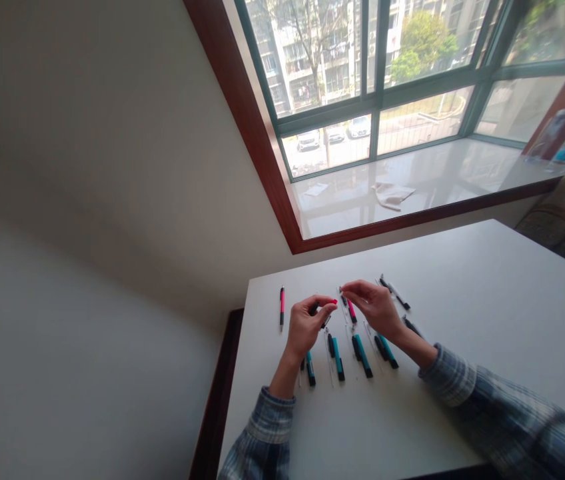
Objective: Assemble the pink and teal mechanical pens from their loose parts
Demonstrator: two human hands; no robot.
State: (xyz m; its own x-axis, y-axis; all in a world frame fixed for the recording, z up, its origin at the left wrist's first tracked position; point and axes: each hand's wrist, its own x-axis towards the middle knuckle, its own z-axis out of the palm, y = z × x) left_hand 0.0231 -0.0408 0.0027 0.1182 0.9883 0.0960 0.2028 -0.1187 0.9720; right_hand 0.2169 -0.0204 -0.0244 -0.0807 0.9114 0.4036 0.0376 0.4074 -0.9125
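My left hand point(307, 325) is closed around a pink pen barrel with a black end, its pink tip point(333, 303) poking out toward the right. My right hand point(373, 304) pinches something small and thin at its fingertips, just right of that tip; I cannot make out what it is. Both hands hover over the white table point(487, 313). Below them lie several teal and black pen parts point(337, 357) in a row. A whole pink pen point(282, 307) lies apart on the left. Another pink piece point(351, 311) lies between my hands.
Black pen pieces point(396, 293) lie on the table beyond my right hand. A wide window sill point(412, 180) with a crumpled cloth point(391, 195) runs behind the table. The table's left edge drops to a dark floor. Bottles stand at the far right.
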